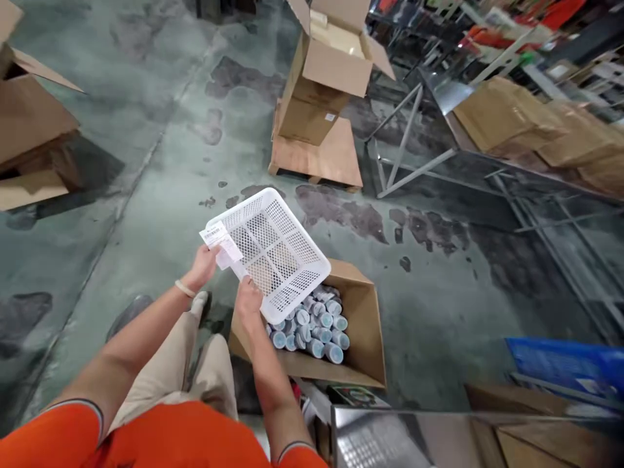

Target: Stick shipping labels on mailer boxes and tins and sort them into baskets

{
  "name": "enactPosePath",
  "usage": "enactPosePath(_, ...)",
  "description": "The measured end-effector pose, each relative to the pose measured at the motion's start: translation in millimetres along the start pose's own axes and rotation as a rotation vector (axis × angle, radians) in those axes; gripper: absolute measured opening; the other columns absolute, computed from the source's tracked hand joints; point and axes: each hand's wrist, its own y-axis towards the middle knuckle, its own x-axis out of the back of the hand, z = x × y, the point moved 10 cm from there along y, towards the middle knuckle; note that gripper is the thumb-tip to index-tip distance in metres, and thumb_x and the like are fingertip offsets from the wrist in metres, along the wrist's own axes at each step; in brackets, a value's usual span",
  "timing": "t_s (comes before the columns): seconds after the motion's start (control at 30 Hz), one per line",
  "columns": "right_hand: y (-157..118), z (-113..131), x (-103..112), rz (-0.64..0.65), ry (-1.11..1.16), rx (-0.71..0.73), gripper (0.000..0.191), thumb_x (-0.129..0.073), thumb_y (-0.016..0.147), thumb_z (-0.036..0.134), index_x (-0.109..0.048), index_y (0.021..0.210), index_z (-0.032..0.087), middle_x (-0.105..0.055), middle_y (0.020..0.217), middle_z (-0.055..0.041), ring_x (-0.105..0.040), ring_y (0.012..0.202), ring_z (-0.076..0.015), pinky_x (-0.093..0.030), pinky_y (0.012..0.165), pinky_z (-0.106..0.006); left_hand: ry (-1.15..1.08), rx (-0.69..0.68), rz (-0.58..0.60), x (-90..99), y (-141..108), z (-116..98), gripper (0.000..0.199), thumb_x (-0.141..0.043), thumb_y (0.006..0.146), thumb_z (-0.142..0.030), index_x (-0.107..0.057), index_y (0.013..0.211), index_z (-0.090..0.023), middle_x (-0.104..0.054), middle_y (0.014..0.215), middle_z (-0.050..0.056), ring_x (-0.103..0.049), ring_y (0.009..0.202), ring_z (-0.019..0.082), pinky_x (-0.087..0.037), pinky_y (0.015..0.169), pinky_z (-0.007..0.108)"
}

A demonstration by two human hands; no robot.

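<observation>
A white plastic basket (319, 265) with a perforated bottom and sides hangs in front of me, tilted, with nothing inside it. My right hand (249, 298) grips its near rim. My left hand (205, 265) pinches white paper slips (221, 242), one printed with a barcode, at the basket's left corner; whether these fingers also hold the rim I cannot tell. Partly under the basket stands an open cardboard box (363, 325). In it lie many small cylindrical containers (325, 335) with pale blue-grey round ends; the basket hides some of them.
A tall open carton (312, 110) stands on a wooden pallet (336, 156) ahead. Another open carton (34, 123) is at the left. Metal-framed tables with brown packages (511, 117) run along the right. A shiny metal surface (380, 439) lies close at lower right, near a blue object (560, 364).
</observation>
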Motion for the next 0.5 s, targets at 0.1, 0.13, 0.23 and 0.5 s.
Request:
enactPosePath(0.1,39,-2,-17,0.008,-0.050,0.007,0.036,-0.040,0.113,-0.001,-0.076,0.117,0.004,-0.082,0.106,-0.0182,-0.076,0.091,-0.0193,-0.050,0.079,-0.028,0.002,0.020,0.015,-8.7,45,14,0.038,-0.094,0.066,-0.026,-0.075,0.099,-0.020,-0.087,0.110,0.014,-0.079,0.124,0.039,-0.061,0.111,0.055)
enactPosePath(0.13,52,-3,-25,0.012,-0.072,0.014,0.037,-0.040,0.113,-0.002,-0.076,0.118,0.003,-0.082,0.107,-0.0185,-0.076,0.092,-0.0198,-0.050,0.078,-0.029,0.003,0.027,0.015,-10.0,61,20,0.038,-0.093,0.065,-0.022,-0.075,0.098,-0.019,-0.087,0.108,0.014,-0.079,0.122,0.040,-0.061,0.110,0.055)
enactPosePath(0.23,95,-7,-50,0.010,-0.126,0.046,0.036,-0.043,0.110,-0.003,-0.076,0.120,0.005,-0.082,0.106,-0.0181,-0.076,0.091,-0.0210,-0.051,0.077,-0.028,0.000,0.029,0.015,-11.0,104,36,0.034,-0.089,0.065,-0.014,-0.076,0.097,-0.016,-0.087,0.103,0.015,-0.081,0.117,0.040,-0.063,0.106,0.053)
enactPosePath(0.5,184,55,-94,-0.061,-0.097,0.206,0.030,-0.048,0.109,0.003,-0.076,0.119,0.006,-0.084,0.108,-0.0231,-0.080,0.094,-0.0265,-0.059,0.080,-0.032,0.252,-0.143,-0.168,1.3,185,49,0.024,-0.065,0.087,-0.002,-0.055,0.097,-0.021,-0.071,0.082,-0.007,-0.067,0.078,0.013,-0.062,0.078,0.033)
